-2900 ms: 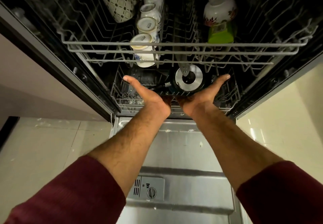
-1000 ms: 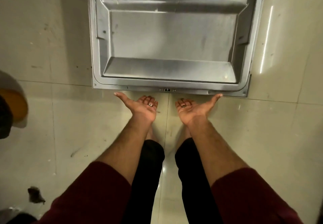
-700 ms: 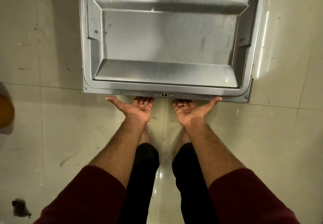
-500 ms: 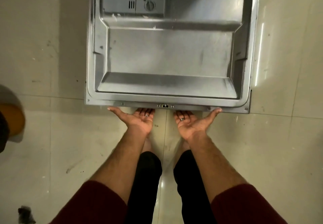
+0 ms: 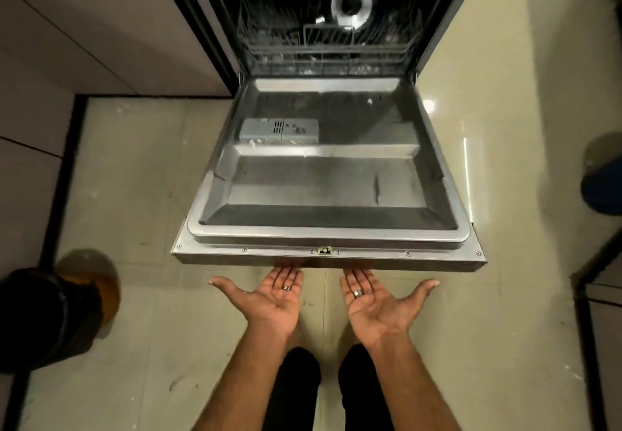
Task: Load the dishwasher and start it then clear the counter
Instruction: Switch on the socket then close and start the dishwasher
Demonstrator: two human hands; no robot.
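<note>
Dishwasher door [image 5: 328, 178] hung partly open before me, above the floor; my left hand [image 5: 269, 296] and right hand [image 5: 377, 299] lay palm-up, released, fingertips under its front edge.

Pale tiled floor [image 5: 141, 175] underfoot.

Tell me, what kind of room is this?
Most likely a home kitchen. A built-in dishwasher stands open, its door folded down over a tiled floor, with a wire rack inside and flat cabinet fronts beside it.
</note>
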